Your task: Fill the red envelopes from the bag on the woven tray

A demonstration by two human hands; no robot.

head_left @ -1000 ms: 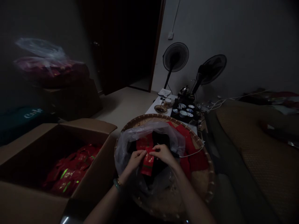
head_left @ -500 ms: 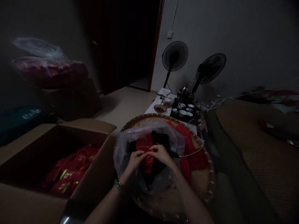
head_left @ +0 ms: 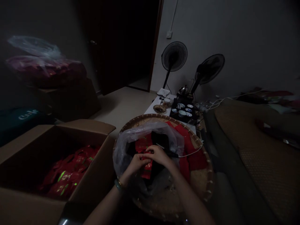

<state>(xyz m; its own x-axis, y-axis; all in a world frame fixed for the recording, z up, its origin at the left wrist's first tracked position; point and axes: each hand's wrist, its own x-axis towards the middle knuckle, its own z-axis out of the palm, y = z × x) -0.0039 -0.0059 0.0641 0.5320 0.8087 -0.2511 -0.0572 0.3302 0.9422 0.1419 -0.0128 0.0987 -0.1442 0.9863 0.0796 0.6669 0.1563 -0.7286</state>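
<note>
Both hands meet over a round woven bamboo tray [head_left: 197,184]. My left hand [head_left: 137,164] and my right hand [head_left: 158,155] are closed in a pinch on a red printed piece [head_left: 147,172], which hangs below the fingers; whether it is cloth or paper I cannot tell. Behind the fingers lies another red piece [head_left: 143,142] on something black [head_left: 159,139]. A clear plastic bag [head_left: 123,147] spreads around these inside the tray. By my right hand rests a dark-handled tool [head_left: 172,154] with a thin tip and white cord. Flat red sheets [head_left: 195,154] lie at the tray's right.
An open cardboard box [head_left: 86,184] on the left holds several red printed items [head_left: 70,175]. Ahead stand a low table [head_left: 150,109] with a tea set [head_left: 182,113] and two fans [head_left: 174,56]. A woven mat [head_left: 234,131] lies right; a stuffed plastic bag [head_left: 47,68] sits far left.
Both hands have shifted slightly, and the fingers have changed their grip on the red piece. More of its lower part shows below them. The view has drifted a little.
</note>
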